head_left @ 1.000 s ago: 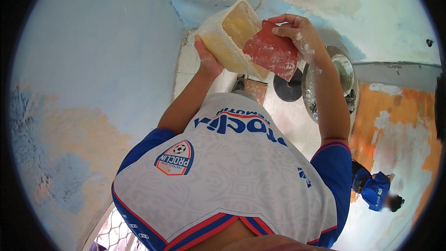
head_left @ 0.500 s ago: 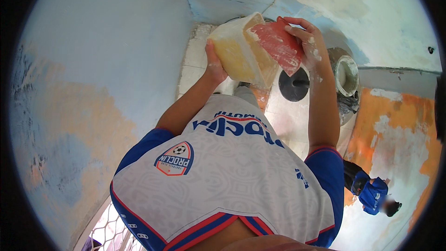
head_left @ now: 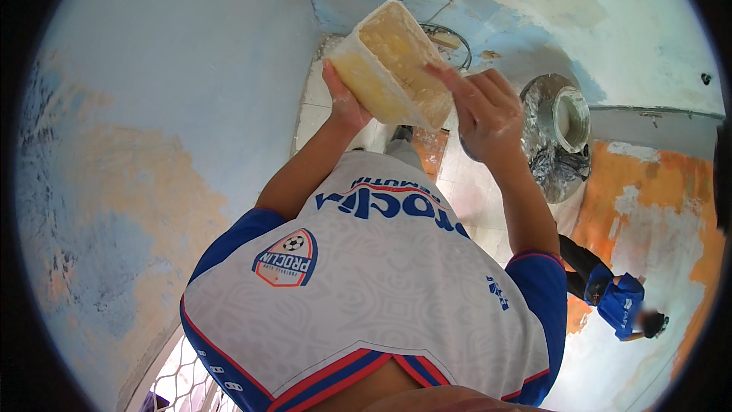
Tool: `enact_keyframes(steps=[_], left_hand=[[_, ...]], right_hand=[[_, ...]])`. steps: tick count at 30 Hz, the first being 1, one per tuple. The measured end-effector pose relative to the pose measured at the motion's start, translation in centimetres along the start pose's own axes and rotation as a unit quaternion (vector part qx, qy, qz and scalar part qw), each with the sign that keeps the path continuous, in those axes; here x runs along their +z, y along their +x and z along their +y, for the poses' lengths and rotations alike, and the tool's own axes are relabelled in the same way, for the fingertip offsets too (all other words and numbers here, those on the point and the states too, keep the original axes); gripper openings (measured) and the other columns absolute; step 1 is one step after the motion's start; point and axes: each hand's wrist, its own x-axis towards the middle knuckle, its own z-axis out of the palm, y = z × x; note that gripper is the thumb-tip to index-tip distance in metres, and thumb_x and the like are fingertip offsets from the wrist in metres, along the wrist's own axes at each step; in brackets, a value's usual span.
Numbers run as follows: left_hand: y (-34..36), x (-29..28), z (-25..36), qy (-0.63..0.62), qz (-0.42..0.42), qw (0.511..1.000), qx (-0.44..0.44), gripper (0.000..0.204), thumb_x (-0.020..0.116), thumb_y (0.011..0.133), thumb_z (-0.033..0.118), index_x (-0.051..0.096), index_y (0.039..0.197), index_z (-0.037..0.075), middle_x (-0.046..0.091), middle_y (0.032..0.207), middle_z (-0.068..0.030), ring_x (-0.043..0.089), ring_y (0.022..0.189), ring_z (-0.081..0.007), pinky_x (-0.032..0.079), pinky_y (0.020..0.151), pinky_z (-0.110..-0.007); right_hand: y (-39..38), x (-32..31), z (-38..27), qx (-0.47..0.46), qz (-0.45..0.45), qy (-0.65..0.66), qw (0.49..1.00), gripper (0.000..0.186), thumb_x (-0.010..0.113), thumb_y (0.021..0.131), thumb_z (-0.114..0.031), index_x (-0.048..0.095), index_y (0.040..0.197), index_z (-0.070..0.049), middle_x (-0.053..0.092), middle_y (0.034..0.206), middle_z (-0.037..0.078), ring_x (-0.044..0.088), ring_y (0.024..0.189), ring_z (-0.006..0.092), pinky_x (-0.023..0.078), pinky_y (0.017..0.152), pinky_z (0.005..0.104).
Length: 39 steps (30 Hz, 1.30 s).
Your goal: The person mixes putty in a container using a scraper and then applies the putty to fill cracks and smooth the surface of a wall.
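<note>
My left hand (head_left: 348,104) grips the left side of a white, yellow-stained plastic tub (head_left: 385,80), with the fingers mostly hidden behind it. The tub is held tilted in front of my body. Whitish paste is smeared on its inner walls and rim. At the tub's right side, my right hand (head_left: 489,113) is closed on a flat red putty spreader (head_left: 441,74), seen nearly edge-on and blurred. Its tip reaches over the tub's opening, and my fingers hide the rest. White smears mark my right hand.
To the right, a whitish bucket (head_left: 570,118) stands with crumpled dark plastic (head_left: 560,168) beside it. A dark hoop (head_left: 463,44) lies by the far wall. A patchy wall (head_left: 137,145) rises at left. A person in blue (head_left: 619,301) is at lower right.
The red spreader has turned from flat to nearly edge-on as my right hand moved down and left. The tub's opening has tipped further into view. The person in blue has shifted slightly.
</note>
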Motion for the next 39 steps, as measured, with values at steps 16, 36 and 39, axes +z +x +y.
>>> enact_keyframes(steps=[16,36,39], left_hand=[[-1.5,1.5,4.0,-0.006,0.055,0.998,0.006,0.108,0.033,0.085,0.096,0.04,0.157,0.016,0.053,0.153,-0.0091,0.053,0.14,-0.0305,0.046,0.116,-0.05],[-4.2,3.4,5.2,-0.041,0.071,0.997,-0.017,0.093,0.027,0.096,0.086,0.045,0.154,0.016,0.056,0.15,-0.009,0.055,0.138,-0.029,0.045,0.116,-0.049],[-5.0,3.8,5.5,-0.029,0.059,0.997,-0.029,0.094,0.027,0.096,0.086,0.044,0.155,0.014,0.055,0.152,-0.0102,0.054,0.139,-0.03,0.045,0.117,-0.05]], right_hand=[[1.2,0.0,-4.1,-0.049,0.11,0.099,0.988,0.027,0.071,0.09,0.004,0.07,0.116,-0.004,0.075,0.095,0.016,0.073,0.079,0.0303,0.059,0.072,0.0378],[-1.9,1.1,-4.0,-0.177,0.084,-0.093,0.976,0.036,0.08,0.073,-0.01,0.078,0.108,-0.019,0.073,0.113,0.008,0.068,0.097,0.0246,0.045,0.081,0.0419],[-1.5,1.8,-4.2,-0.125,0.107,-0.076,0.983,0.032,0.078,0.079,-0.003,0.077,0.109,-0.016,0.074,0.109,0.008,0.069,0.095,0.0256,0.045,0.083,0.0415]])
